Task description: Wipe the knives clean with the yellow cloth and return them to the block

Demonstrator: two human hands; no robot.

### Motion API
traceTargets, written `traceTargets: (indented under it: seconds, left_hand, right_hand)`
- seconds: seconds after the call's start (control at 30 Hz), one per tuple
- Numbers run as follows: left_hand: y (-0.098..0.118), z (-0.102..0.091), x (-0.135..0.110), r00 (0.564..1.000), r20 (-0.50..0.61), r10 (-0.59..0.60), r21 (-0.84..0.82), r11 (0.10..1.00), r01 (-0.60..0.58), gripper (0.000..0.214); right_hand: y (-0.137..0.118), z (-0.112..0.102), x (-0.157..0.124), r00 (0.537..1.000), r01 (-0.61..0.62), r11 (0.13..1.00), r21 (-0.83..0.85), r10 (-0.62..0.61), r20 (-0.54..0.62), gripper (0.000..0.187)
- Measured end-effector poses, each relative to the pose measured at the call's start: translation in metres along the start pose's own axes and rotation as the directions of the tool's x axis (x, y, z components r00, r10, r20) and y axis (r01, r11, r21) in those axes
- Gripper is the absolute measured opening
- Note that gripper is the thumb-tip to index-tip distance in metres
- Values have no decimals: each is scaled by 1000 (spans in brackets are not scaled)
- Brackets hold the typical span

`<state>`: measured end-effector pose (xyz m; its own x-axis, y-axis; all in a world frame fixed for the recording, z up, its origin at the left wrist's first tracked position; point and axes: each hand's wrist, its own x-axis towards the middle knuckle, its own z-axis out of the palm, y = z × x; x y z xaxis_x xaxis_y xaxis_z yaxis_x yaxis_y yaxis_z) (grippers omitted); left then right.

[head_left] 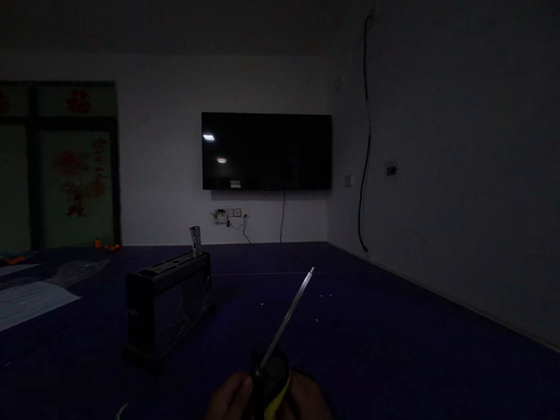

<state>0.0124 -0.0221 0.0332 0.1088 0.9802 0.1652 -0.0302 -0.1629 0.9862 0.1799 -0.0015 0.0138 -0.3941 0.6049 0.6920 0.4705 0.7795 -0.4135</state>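
Observation:
At the bottom middle, my left hand (pixel 229 405) is closed, its thumb and fingers against the dark side of a black-and-yellow tool (pixel 276 389). From the right, my right hand (pixel 305 403) is wrapped round the same tool by its yellow edge. A long, thin, pale rod (pixel 290 315) sticks up and forward out of the tool, with a narrower tip. Dim light hides the tool's exact kind and the lower parts of both hands.
A black box-like rack (pixel 171 301) stands on the dark blue surface (pixel 365 332), a patterned cylinder (pixel 196 240) upright at its far end. Papers (pixel 22 305) lie left; small white scraps (pixel 122 411) are scattered about. A television (pixel 266 150) and a hanging black cable (pixel 365 159) are on the walls.

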Motion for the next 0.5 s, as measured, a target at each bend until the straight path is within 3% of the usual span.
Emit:
traceTargets:
  seconds: [0.27,0.4,0.5]
  left_hand:
    - [-16,-2,3,993,15,-121,-180,976,122,57]
    - [-22,0,5,989,-13,-147,-335,933,134,64]
    - [-23,-1,6,987,-38,-153,-339,931,131,64]
  right_hand:
    - [5,1,0,1000,12,999,-36,-11,20,28]
    - [12,12,-4,999,-7,998,-61,5,-36,30]
    - [8,15,-5,997,-37,999,-26,35,-75,32]
